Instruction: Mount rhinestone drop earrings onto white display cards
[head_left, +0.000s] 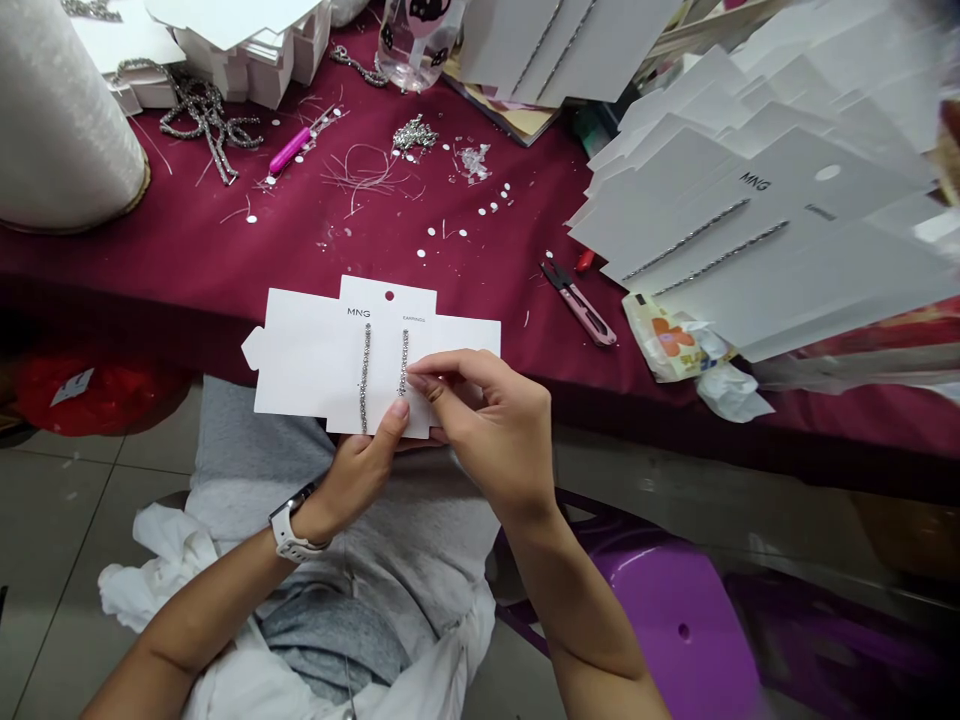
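Note:
I hold a white earring card [315,355] printed "MNG" above my lap, just in front of the table edge. Two long sparkling strand earrings [365,377] hang down its middle panel. My left hand [360,470], with a white watch on the wrist, grips the card's lower edge, thumb pressed on the front. My right hand [491,425] pinches the lower end of the right-hand earring [404,360] between thumb and forefinger.
The dark red table [225,240] carries a fanned stack of finished cards [757,220] at right, thread snips [579,305], a pink tool [289,150], rhinestone chain [199,110], a large white roll [60,110], crumpled wrappers [690,355]. A purple stool [667,610] stands beside my right leg.

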